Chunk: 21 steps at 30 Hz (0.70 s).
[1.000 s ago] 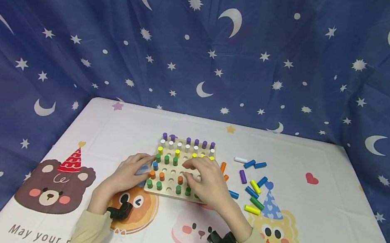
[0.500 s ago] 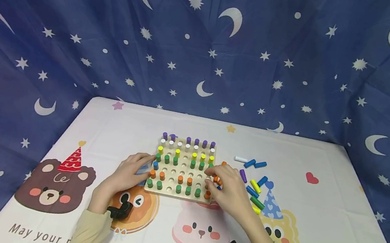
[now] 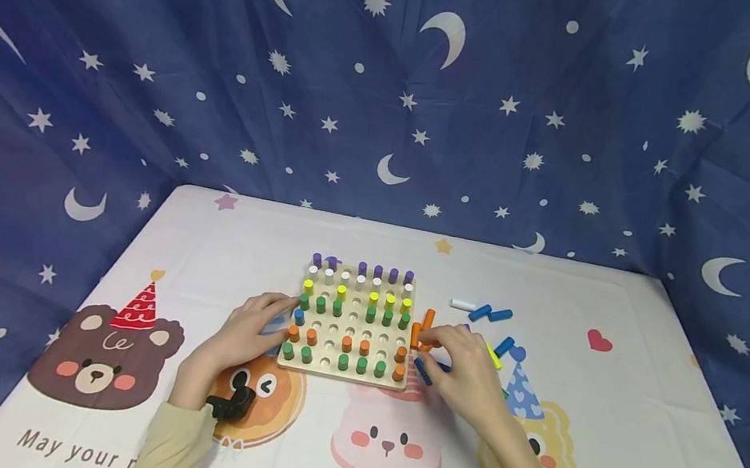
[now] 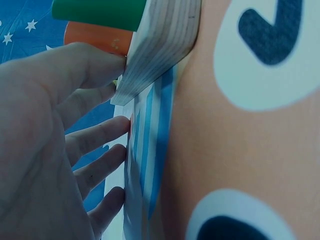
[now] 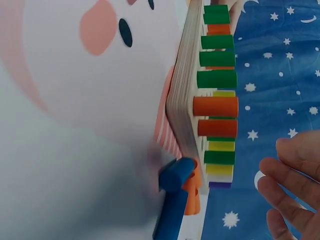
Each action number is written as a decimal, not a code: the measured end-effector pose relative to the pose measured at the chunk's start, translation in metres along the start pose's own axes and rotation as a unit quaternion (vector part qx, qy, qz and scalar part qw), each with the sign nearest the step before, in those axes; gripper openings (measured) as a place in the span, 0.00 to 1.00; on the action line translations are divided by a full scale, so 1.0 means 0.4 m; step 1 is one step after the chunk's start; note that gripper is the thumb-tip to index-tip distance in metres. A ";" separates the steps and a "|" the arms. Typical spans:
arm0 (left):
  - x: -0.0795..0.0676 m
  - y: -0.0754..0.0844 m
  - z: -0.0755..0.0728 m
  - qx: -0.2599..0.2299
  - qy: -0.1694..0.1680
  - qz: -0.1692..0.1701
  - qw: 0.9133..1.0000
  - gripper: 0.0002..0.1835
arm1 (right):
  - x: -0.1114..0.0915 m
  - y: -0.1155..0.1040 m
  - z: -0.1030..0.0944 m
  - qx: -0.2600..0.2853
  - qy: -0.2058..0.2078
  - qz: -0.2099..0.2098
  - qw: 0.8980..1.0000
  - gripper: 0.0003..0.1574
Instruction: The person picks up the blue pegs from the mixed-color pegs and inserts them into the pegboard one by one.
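A pale wooden pegboard bears rows of purple, white, yellow, green, orange and blue pegs, with some bare holes. My left hand is at its left side; in the left wrist view the thumb and index finger touch the board's edge, below an orange peg and a green peg. My right hand hovers just right of the board, above loose orange pegs and a blue peg. In the right wrist view its fingers are loosely bent, with nothing between them.
Further right on the printed tablecloth lie a white peg, several blue pegs and a yellow peg, some partly hidden by my right hand. A dark blue star-patterned curtain hangs behind the table.
My right hand has moved from above the middle of the board to the right, past its edge, over the loose pegs, uncovering the board's right half. My left hand has stayed in place.
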State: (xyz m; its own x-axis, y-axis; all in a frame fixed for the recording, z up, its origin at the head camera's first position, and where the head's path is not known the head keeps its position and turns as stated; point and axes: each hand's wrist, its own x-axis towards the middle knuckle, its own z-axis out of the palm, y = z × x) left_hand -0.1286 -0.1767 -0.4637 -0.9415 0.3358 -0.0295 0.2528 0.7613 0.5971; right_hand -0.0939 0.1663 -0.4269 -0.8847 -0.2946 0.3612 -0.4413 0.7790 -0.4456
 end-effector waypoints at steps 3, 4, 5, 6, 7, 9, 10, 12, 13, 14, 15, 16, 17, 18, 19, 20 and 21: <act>0.000 -0.001 0.000 -0.001 -0.001 -0.002 1.000 0.30 | -0.004 0.009 -0.003 -0.003 0.000 0.005 1.000 0.13; 0.001 -0.001 0.001 -0.001 -0.001 -0.002 1.000 0.30 | -0.006 0.012 -0.004 -0.004 -0.002 0.009 1.000 0.13; 0.001 -0.002 0.001 0.000 0.000 -0.002 1.000 0.30 | -0.008 0.015 -0.005 -0.003 -0.004 0.014 1.000 0.13; 0.001 -0.002 0.001 0.000 0.000 -0.002 1.000 0.30 | -0.010 0.019 -0.007 -0.003 -0.007 0.017 1.000 0.13; 0.001 -0.002 0.002 0.000 0.000 -0.002 1.000 0.30 | -0.011 0.022 -0.007 -0.002 -0.009 0.020 1.000 0.13; 0.002 -0.002 0.002 0.000 -0.001 -0.003 1.000 0.30 | -0.014 0.030 -0.008 -0.003 -0.013 0.023 1.000 0.13; 0.002 -0.002 0.002 0.000 -0.001 -0.003 1.000 0.30 | -0.016 0.034 -0.008 -0.003 -0.014 0.023 1.000 0.13; 0.002 -0.002 0.002 -0.001 -0.003 -0.004 1.000 0.30 | -0.018 0.041 -0.010 -0.006 -0.015 0.024 1.000 0.14; 0.002 -0.002 0.002 -0.001 -0.003 -0.005 1.000 0.30 | -0.020 0.044 -0.010 -0.008 -0.015 0.024 1.000 0.14; 0.002 -0.001 0.001 0.000 -0.004 -0.005 1.000 0.30 | -0.021 0.047 -0.010 -0.009 -0.016 0.025 1.000 0.14; 0.002 -0.001 0.001 0.000 -0.004 -0.005 1.000 0.30 | -0.022 0.049 -0.010 -0.010 -0.017 0.027 0.999 0.14; 0.002 -0.001 0.001 0.000 -0.004 -0.005 1.000 0.30 | -0.023 0.051 -0.010 -0.013 -0.018 0.029 0.999 0.14; 0.002 -0.001 0.001 0.001 -0.004 -0.005 1.000 0.30 | -0.025 0.053 -0.011 -0.014 -0.019 0.032 0.999 0.14; 0.002 -0.001 0.001 0.000 -0.004 -0.005 1.000 0.30 | -0.026 0.055 -0.011 -0.014 -0.021 0.035 0.999 0.14; 0.001 -0.001 0.001 0.000 -0.003 -0.005 1.000 0.30 | -0.026 0.057 -0.010 -0.015 -0.022 0.038 0.999 0.14; 0.001 -0.001 0.001 0.000 -0.003 -0.005 1.000 0.30 | -0.027 0.058 -0.010 -0.017 -0.024 0.041 0.999 0.14; 0.001 -0.002 0.001 0.000 -0.003 -0.005 1.000 0.30 | -0.028 0.060 -0.010 -0.018 -0.026 0.044 0.999 0.14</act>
State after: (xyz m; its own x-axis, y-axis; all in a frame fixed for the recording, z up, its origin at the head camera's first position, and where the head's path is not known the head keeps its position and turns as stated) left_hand -0.1291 -0.1770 -0.4643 -0.9429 0.3308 -0.0401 0.2429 0.7647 0.5969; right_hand -0.0940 0.1905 -0.4385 -0.9267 -0.2524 0.2786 -0.3571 0.8225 -0.4427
